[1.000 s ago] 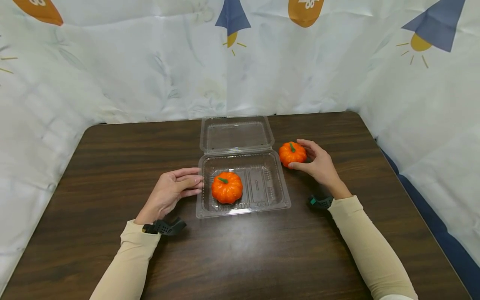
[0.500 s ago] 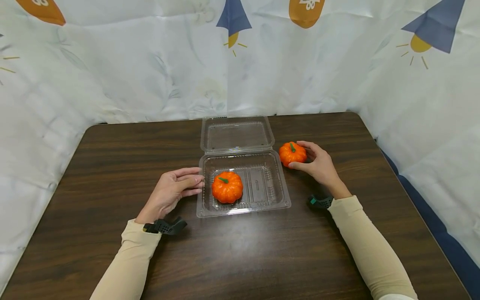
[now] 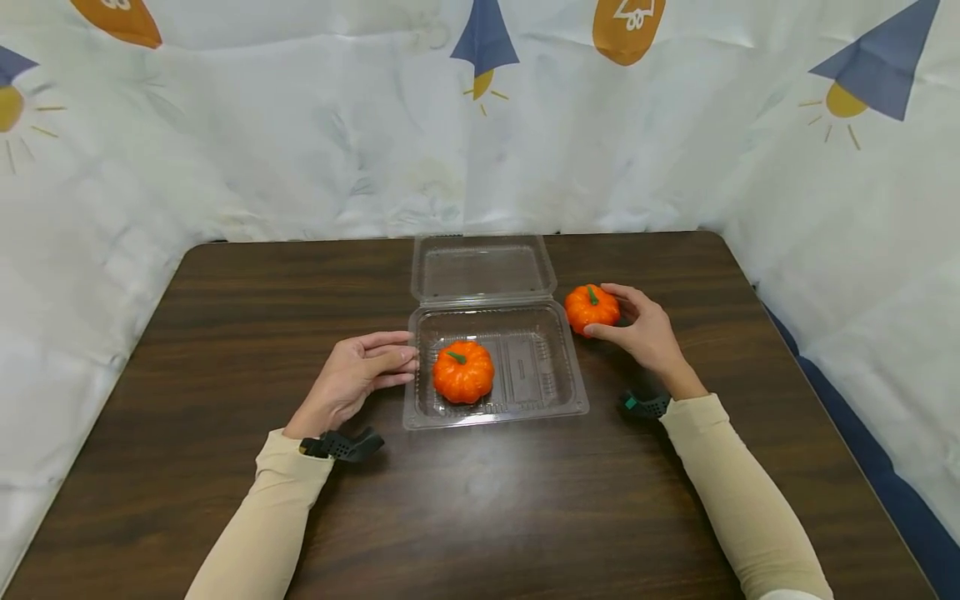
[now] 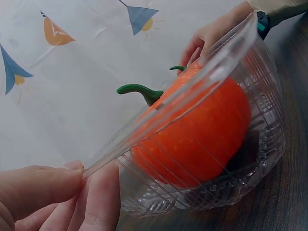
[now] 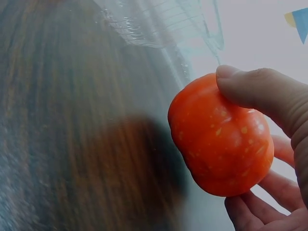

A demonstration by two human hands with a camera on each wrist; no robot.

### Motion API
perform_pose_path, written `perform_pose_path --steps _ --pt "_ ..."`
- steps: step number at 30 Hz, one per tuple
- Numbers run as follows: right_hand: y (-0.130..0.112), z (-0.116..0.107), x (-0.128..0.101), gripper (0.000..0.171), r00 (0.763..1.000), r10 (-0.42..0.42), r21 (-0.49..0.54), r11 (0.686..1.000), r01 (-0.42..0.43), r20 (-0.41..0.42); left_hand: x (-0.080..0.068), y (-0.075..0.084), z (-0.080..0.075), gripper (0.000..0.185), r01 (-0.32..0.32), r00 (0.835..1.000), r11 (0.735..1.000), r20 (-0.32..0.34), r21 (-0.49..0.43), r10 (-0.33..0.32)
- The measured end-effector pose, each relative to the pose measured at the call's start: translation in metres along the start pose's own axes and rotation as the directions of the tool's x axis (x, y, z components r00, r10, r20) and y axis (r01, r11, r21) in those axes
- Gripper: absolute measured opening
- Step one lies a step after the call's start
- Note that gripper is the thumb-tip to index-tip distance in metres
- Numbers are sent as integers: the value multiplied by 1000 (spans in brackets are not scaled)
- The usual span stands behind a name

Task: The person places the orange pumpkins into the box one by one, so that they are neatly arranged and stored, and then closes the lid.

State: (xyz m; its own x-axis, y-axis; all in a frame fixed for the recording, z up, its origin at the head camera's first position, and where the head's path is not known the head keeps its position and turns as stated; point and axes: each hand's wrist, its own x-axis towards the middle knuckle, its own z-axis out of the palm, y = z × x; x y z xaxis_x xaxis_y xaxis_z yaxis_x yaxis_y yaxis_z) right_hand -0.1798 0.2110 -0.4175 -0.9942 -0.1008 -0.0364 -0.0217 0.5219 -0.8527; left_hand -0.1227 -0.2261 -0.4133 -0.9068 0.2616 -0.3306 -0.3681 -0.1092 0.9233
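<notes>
A clear plastic clamshell container (image 3: 536, 367) lies on the table, its lid (image 3: 483, 268) folded back away from the person. Inside its base, toward the left, sits an orange toy pumpkin (image 3: 463, 373) with a green stem. My left hand (image 3: 358, 375) pinches the container's left rim between thumb and fingers, as the left wrist view shows up close. Just right of the container, my right hand (image 3: 645, 329) grips a second orange pumpkin (image 5: 221, 137), thumb on one side and fingers on the other. In the right wrist view its reflection shows in the glossy tabletop.
The dark wood-grain table (image 3: 480, 517) stretches around the container on all sides. Behind it hangs a white curtain (image 3: 300, 125) printed with lamps and leaves. Each wrist carries a black camera mount (image 3: 342, 445).
The head view has shifted slightly, so everything sits a little farther right in it. Both hands keep their hold and the pumpkins stay in place.
</notes>
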Motion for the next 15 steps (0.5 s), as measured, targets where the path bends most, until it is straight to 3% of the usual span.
perform_pose_path --steps 10,15 --pt "-10 -10 -2 73 1000 5 36 999 -4 -26 1 -1 1 58 -21 1000 1000 14 -7 21" --pt "-17 -15 -1 74 999 -24 7 1000 24 -27 0 -2 -1 58 -32 999 999 19 -6 32"
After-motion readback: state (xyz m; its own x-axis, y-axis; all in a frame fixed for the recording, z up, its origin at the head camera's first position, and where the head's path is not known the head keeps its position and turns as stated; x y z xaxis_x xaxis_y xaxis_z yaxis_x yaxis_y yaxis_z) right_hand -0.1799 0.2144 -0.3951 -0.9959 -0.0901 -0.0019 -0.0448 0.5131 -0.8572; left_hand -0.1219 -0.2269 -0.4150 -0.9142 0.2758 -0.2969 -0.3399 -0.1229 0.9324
